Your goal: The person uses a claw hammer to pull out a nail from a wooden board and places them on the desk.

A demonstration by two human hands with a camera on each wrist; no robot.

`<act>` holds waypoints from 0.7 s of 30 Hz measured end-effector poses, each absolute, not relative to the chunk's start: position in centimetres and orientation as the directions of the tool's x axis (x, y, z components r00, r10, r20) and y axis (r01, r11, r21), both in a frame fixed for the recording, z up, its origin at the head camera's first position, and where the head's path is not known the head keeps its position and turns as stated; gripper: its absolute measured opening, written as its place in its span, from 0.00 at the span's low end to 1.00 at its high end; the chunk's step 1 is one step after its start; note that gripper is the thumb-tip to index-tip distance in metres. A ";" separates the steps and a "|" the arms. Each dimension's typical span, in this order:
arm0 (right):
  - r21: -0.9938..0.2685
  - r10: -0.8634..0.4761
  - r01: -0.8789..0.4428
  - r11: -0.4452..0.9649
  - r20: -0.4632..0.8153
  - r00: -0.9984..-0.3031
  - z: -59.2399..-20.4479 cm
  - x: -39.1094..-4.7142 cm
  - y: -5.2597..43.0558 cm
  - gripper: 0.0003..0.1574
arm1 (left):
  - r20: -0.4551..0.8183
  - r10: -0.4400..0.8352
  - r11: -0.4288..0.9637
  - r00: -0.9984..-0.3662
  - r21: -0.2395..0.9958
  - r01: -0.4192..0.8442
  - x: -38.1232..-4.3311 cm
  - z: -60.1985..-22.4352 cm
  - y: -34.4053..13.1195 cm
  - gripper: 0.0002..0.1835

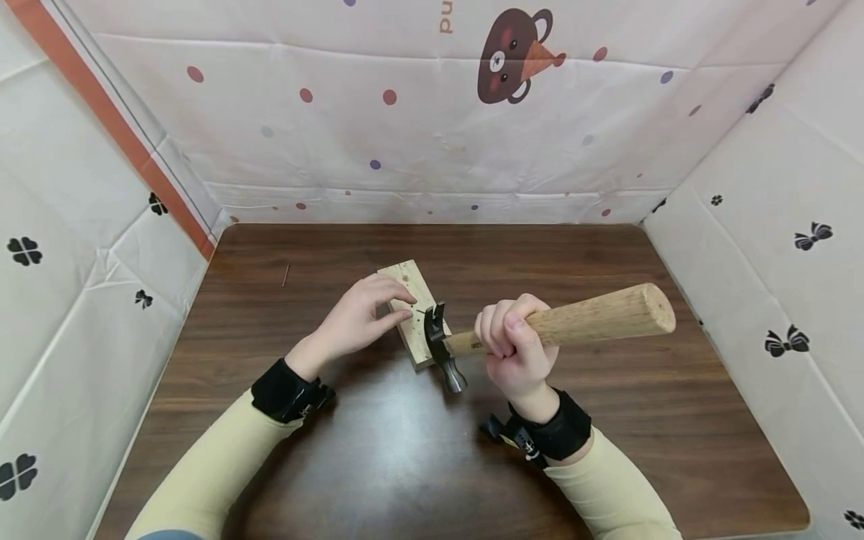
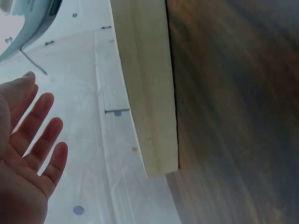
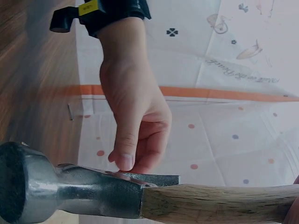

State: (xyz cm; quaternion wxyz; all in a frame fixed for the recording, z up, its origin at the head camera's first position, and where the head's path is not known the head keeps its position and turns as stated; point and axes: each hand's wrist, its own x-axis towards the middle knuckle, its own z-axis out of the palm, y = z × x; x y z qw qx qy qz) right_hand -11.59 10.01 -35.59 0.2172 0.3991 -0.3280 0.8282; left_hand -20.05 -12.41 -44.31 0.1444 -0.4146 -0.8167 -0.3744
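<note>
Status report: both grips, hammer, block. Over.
Right grip holds hammer; left grip empty, near its claw. Wooden block: nail protruding. Loose nail off left, clear of block.

Block [image 1: 414, 331] on table [image 1: 391, 457]; nail [image 2: 117, 111] in block; loose nail [image 1: 286, 275] left; hammer [image 1: 580, 319] right.

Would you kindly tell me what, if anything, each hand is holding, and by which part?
The right hand grips the hammer by its wooden handle, partway along its length; the left hand holds nothing.
</note>
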 end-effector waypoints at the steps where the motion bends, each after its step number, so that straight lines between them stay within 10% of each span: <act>1: -0.371 0.096 -0.620 -0.691 0.804 -0.587 -35.6 -11.5 10.0 0.24 | 0.555 0.574 0.362 -0.602 0.488 0.795 -19.9 -44.4 -12.3 0.11; 21: -0.397 0.044 -0.584 -0.709 0.801 -0.598 -35.9 -11.4 9.9 0.24 | 0.576 0.570 0.354 -0.586 0.471 0.808 -19.6 -45.9 -11.8 0.07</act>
